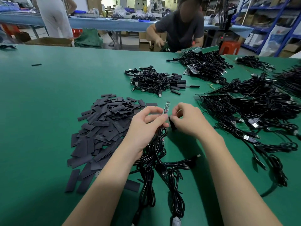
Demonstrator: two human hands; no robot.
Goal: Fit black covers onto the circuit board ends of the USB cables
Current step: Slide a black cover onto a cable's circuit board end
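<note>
Left hand [145, 126] is pinching circuit board [166, 107] pointing 12 o'clock; right hand [189, 119], at 3 o'clock, is pinching black cover [172, 123].

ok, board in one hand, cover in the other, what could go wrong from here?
1. The left hand pinches the circuit board low, with its tip free; a cover pushed on at an angle may catch on components.
2. The right hand squeezes the black cover, so its mouth may be flattened and miss the board.
3. The cables hanging below the left hand are tangled; a snag could jerk the board.
</note>
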